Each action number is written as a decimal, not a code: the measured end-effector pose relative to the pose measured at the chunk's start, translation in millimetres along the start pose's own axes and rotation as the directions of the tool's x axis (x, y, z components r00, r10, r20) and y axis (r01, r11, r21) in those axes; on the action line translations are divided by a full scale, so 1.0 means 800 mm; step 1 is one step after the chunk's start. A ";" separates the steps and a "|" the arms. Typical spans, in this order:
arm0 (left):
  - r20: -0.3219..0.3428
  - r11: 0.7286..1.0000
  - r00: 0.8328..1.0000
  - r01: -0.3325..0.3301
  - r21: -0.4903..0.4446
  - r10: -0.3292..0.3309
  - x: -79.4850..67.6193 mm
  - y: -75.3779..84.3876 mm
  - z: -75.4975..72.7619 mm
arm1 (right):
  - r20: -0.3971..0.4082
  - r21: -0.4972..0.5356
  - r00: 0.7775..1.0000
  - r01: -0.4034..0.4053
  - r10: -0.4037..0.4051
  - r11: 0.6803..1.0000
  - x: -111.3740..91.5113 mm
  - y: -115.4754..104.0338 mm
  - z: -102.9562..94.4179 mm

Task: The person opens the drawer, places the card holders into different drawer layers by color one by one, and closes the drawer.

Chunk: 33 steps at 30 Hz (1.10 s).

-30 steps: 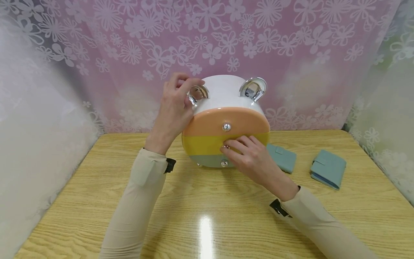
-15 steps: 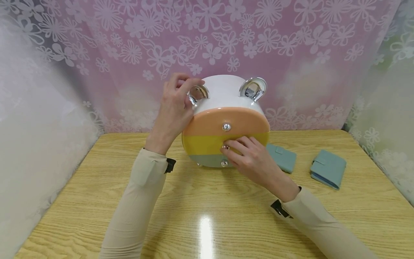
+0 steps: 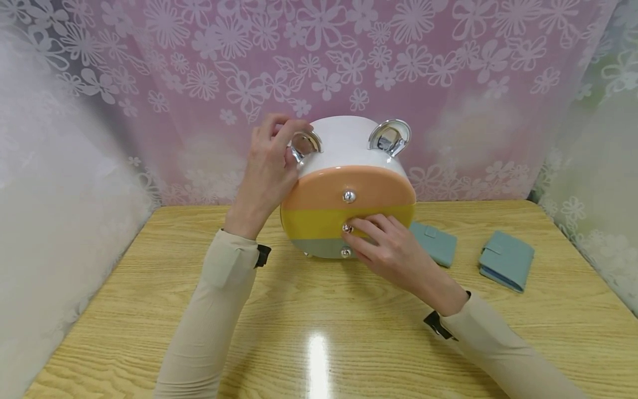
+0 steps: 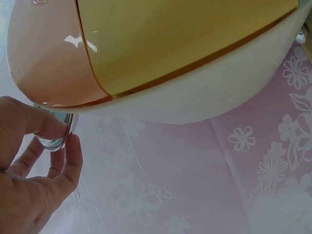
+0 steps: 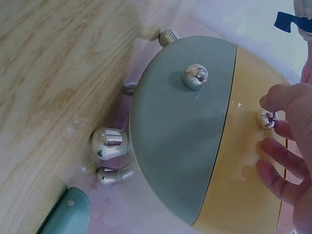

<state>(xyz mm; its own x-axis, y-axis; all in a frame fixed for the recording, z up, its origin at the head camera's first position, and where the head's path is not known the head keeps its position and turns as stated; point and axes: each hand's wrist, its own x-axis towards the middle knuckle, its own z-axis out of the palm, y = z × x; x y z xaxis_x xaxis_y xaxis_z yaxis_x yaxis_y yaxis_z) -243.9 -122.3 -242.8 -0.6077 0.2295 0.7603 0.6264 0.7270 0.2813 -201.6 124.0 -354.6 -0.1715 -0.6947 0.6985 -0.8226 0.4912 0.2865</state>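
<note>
A round-fronted drawer box [image 3: 344, 133] with a white body stands on the table, its front banded in orange, yellow and grey-green. Each band bears a chrome knob. My left hand [image 3: 266, 166] grips the left chrome ear [image 3: 305, 144] on top of the box; in the left wrist view the thumb and fingers close around this ear's ring [image 4: 52, 142]. My right hand [image 3: 394, 249] has thumb and index finger around the yellow drawer's knob [image 5: 266, 118]. A narrow dark gap runs along the edge of the yellow drawer front [image 4: 190, 39] in the left wrist view.
Right of the box lie two blue-green wallets, one wallet [image 3: 438, 244] partly behind the right hand and another wallet [image 3: 507, 260] farther right. The wooden table [image 3: 279, 332] ends at a pink floral curtain [image 3: 329, 55] behind the box. Chrome feet [image 5: 111, 143] support the box.
My right hand has shifted slightly right and down, and more of the yellow drawer's knob shows between its fingers. The left hand keeps its hold on the ear.
</note>
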 end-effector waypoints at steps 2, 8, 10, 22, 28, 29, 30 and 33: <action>0.005 1.000 1.000 0.006 0.008 -0.006 0.000 0.000 0.000 | 0.001 0.007 1.000 0.001 -0.001 1.000 -0.001 0.000 -0.001; 0.021 1.000 1.000 0.018 0.023 -0.018 -0.001 0.001 -0.001 | -0.004 0.006 1.000 0.024 -0.024 1.000 -0.004 -0.002 -0.002; 0.026 0.999 0.999 0.020 0.025 -0.021 -0.001 0.002 -0.002 | -0.005 -0.001 0.999 0.038 -0.038 0.999 -0.005 -0.003 -0.002; 0.028 0.999 0.999 0.021 0.031 -0.022 0.000 0.002 -0.001 | 0.031 -0.047 0.993 0.117 -0.116 0.992 -0.012 -0.013 -0.003; 0.021 0.999 1.000 0.021 0.029 -0.022 0.000 0.002 -0.001 | 0.090 -0.050 0.988 0.130 -0.125 0.990 -0.011 -0.017 -0.005; 0.020 0.999 1.000 0.020 0.027 -0.021 0.000 0.002 0.000 | 0.100 -0.053 0.987 0.134 -0.129 0.990 -0.012 -0.018 -0.004; 0.019 0.999 1.000 0.020 0.026 -0.020 0.000 0.002 0.000 | 0.111 -0.054 0.985 0.139 -0.132 0.989 -0.012 -0.018 -0.004; 0.018 0.999 1.000 0.019 0.027 -0.019 0.000 0.002 0.000 | 0.149 -0.072 0.979 0.154 -0.142 0.985 -0.014 -0.018 -0.003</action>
<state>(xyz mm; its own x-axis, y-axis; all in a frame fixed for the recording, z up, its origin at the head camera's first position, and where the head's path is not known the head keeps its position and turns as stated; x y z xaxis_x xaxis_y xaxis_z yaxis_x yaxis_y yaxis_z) -243.1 -121.6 -242.2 -0.6282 0.2267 0.7443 0.6016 0.7482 0.2799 -186.3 126.0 -365.4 -0.1316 -0.8278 0.5454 -0.7981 0.4148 0.4370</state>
